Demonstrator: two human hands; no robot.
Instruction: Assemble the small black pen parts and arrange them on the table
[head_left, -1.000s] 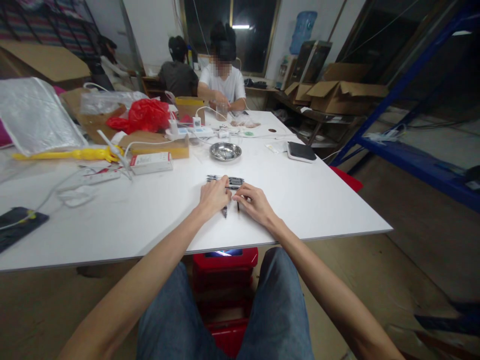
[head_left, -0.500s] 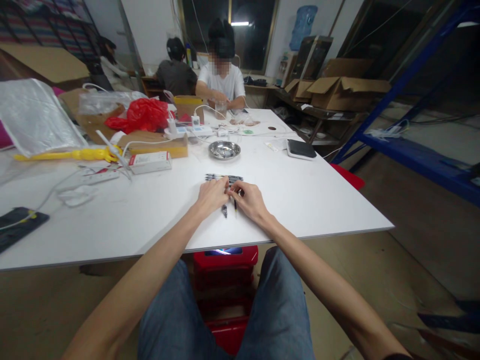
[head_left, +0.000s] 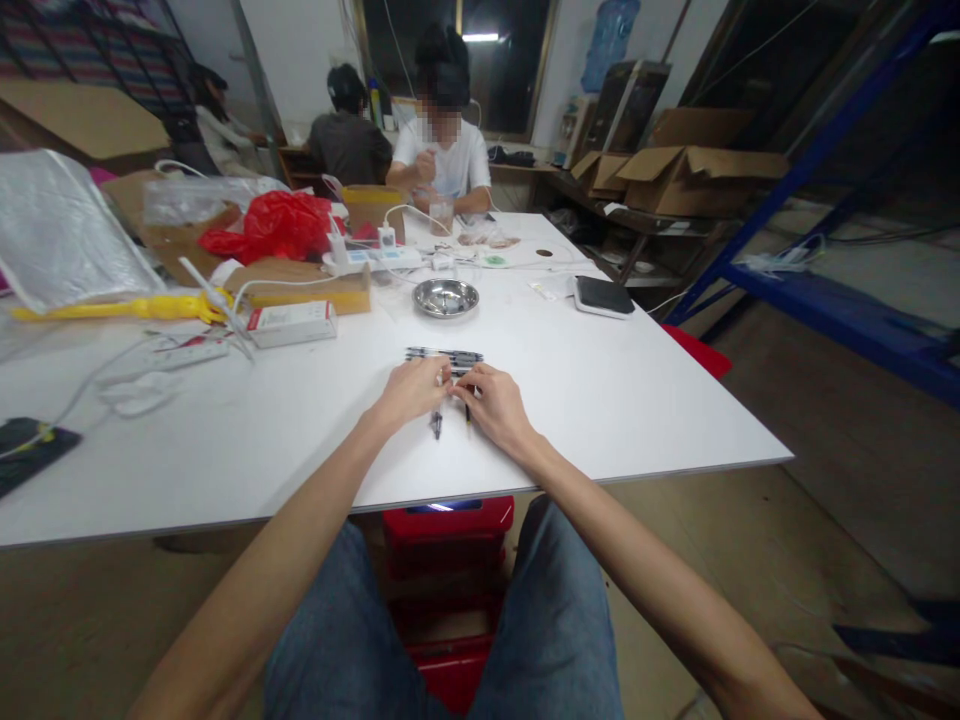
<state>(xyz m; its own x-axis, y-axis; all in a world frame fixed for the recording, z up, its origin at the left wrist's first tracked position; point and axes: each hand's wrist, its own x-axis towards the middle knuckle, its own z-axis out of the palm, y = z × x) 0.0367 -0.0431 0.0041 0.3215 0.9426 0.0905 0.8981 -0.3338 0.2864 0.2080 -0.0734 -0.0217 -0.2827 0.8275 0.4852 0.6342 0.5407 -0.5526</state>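
My left hand (head_left: 415, 388) is closed, its thumb and fingers pinched together above the table. Below it a clear and dark pen piece (head_left: 437, 426) sticks out. My right hand (head_left: 491, 402) is pinched too, its fingertips close to those of the left. Under the right fingers a thin dark stick with a yellowish end (head_left: 468, 412), like a pen refill, shows. What lies between the fingertips is too small to make out. Just beyond both hands several pens (head_left: 445, 354) lie side by side on the white table (head_left: 600, 400).
A shiny steel dish (head_left: 445, 298) stands beyond the pens. To the left are a white box (head_left: 292, 324), a power strip (head_left: 371, 260), cables and a red plastic bag (head_left: 274, 228). A black-topped device (head_left: 603, 296) lies at right. A person in a white shirt (head_left: 450, 165) sits opposite.
My left hand has shifted slightly left, and the pen piece below it has moved the same way. My right hand stays nearly in place. The person opposite has raised a hand.
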